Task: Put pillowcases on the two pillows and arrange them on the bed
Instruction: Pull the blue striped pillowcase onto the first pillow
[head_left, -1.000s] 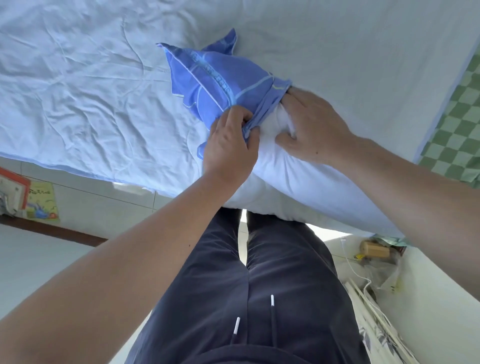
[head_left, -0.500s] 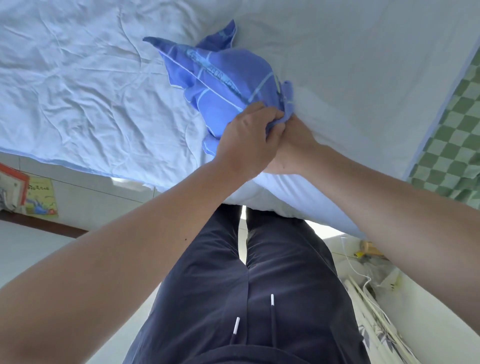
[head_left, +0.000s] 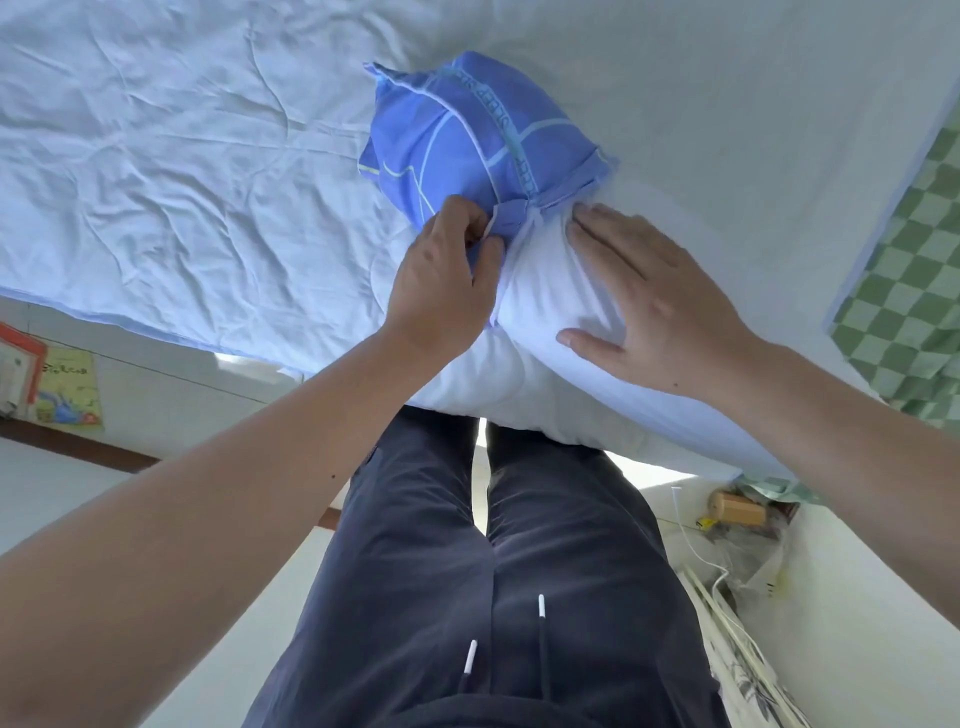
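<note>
Your dark trousers fill the view at 6 o'clock. Just beyond them the white pillow lies on the bed. Your right hand rests flat on it, fingers spread. Your left hand pinches the hem of the blue pillowcase, which covers the pillow's far end toward 12 o'clock.

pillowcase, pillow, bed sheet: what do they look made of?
Blue pillowcase: thin woven fabric, matte, printed lines and lettering, bunched hem. White pillow: soft stuffed cloth shell, dents under the right hand. Bed sheet: light-blue thin fabric, creased all over, likely cotton or a blend.
</note>
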